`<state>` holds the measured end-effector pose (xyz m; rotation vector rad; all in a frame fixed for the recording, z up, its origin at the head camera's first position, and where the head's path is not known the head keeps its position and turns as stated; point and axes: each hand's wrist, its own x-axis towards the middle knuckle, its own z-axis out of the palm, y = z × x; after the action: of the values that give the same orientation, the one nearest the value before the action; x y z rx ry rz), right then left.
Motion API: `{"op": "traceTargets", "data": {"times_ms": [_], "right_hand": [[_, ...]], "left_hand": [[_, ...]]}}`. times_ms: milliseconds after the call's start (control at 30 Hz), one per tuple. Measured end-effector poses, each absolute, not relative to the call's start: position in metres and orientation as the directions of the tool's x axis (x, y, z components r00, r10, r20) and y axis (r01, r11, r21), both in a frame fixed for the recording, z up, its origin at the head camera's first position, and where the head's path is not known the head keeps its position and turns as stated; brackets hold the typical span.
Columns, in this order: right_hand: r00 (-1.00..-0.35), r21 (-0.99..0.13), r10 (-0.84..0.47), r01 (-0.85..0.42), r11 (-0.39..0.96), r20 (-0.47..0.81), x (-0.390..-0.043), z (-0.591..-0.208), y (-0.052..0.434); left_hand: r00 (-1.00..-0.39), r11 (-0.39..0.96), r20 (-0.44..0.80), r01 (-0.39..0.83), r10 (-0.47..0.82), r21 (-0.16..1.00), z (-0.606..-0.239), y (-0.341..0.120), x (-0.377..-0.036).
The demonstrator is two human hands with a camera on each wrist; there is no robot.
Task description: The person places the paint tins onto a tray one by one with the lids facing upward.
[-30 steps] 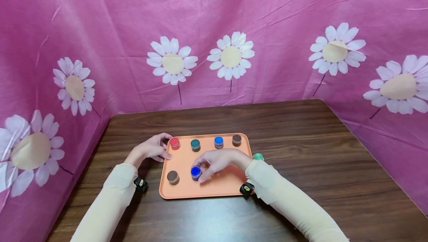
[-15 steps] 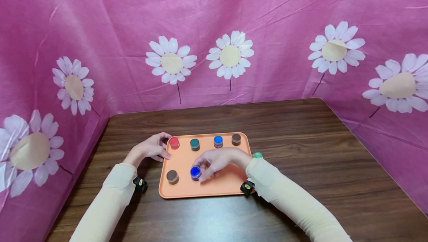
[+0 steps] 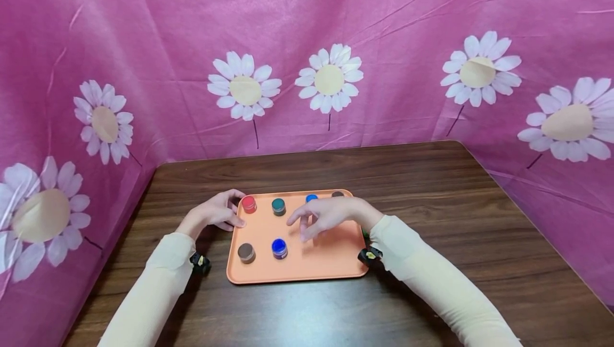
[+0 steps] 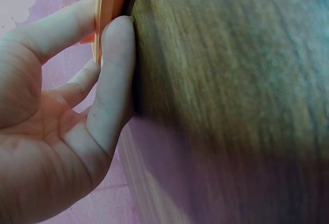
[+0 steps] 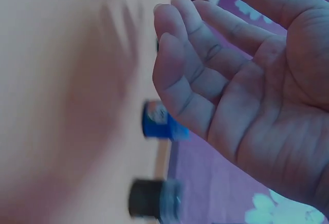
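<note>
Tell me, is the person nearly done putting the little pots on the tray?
Partly. Six little pots already stand on the orange tray: four along the back, plus a brown pot and the dark blue pot in front. The right hand hovers empty above the tray, away from that blue pot. The left hand grips the tray's edge. The front row has room beside the blue pot, so more may follow.
</note>
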<state>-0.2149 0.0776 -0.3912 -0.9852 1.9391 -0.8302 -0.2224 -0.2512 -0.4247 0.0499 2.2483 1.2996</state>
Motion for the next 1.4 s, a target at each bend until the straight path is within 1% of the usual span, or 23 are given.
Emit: {"op": "traceTargets", "data": {"times_ms": [200, 300, 533, 667, 767, 933, 1167, 1267, 1400], "right_hand": [[-0.432, -0.767, -0.818, -0.347, 0.54, -0.38, -0.217, -0.376, 0.105], [-0.436, -0.772, -0.82, -0.346, 0.533, -0.371, -0.22, -0.373, 0.12], [-0.492, -0.784, -0.801, -0.321, 0.532, -0.342, -0.223, -0.373, 0.156], [-0.508, -0.788, -0.801, -0.327, 0.521, -0.318, -0.221, -0.374, 0.175], [-0.523, -0.807, -0.803, -0.321, 0.496, -0.286, -0.221, -0.377, 0.189], [-0.569, -0.825, -0.785, -0.304, 0.477, -0.244, -0.219, -0.384, 0.209], [-0.631, -0.831, -0.737, -0.257, 0.493, -0.242, -0.215, -0.403, 0.228], [-0.646, -0.835, -0.725, -0.245, 0.494, -0.239, -0.212, -0.414, 0.233], [-0.645, -0.842, -0.728, -0.241, 0.483, -0.233, -0.21, -0.427, 0.239]], "left_hand": [[-0.858, 0.542, -0.431, -0.229, 0.28, 0.809, -0.426, -0.253, -0.223], [-0.859, 0.546, -0.436, -0.239, 0.266, 0.803, -0.426, -0.253, -0.223], [-0.859, 0.541, -0.429, -0.228, 0.281, 0.81, -0.426, -0.255, -0.223], [-0.861, 0.554, -0.429, -0.223, 0.274, 0.802, -0.425, -0.254, -0.224], [-0.861, 0.564, -0.431, -0.221, 0.27, 0.795, -0.424, -0.254, -0.225], [-0.861, 0.562, -0.429, -0.219, 0.273, 0.797, -0.424, -0.254, -0.226], [-0.86, 0.558, -0.428, -0.218, 0.277, 0.801, -0.427, -0.255, -0.227], [-0.861, 0.56, -0.428, -0.219, 0.274, 0.799, -0.428, -0.254, -0.227], [-0.86, 0.561, -0.427, -0.215, 0.279, 0.8, -0.428, -0.252, -0.223]]}}
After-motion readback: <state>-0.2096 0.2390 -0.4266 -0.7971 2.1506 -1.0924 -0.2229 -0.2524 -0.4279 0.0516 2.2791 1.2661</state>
